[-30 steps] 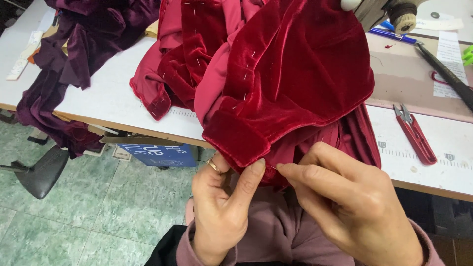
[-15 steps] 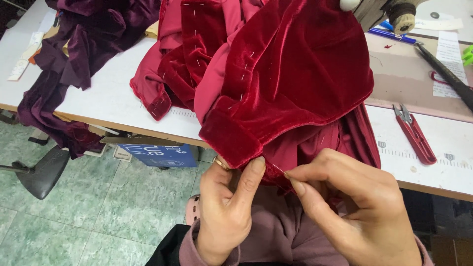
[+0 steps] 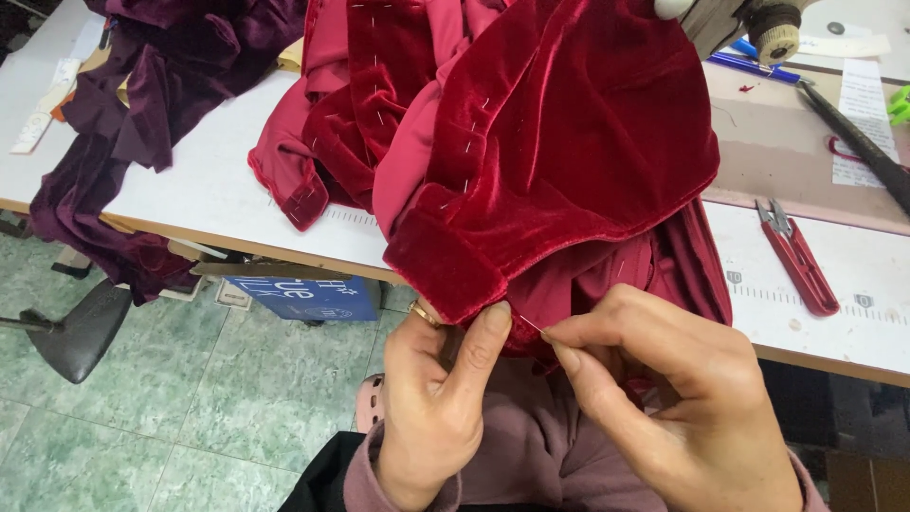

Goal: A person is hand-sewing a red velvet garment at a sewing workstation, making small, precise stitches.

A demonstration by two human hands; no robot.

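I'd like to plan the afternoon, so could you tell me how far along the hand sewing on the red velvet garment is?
Done: white tacking stitches already run along the folded seam of the red velvet garment. In hand: the left hand pinches the hem corner while the right hand holds a needle at that edge. Left: I cannot tell how much hem remains; the purple garment lies aside on the table.

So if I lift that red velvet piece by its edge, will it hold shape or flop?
Probably flop: the velvet drapes in soft folds off the table. The folded hem the left hand pinches looks thicker, likely a bit firmer. Pins show along the seam, so it may prick.
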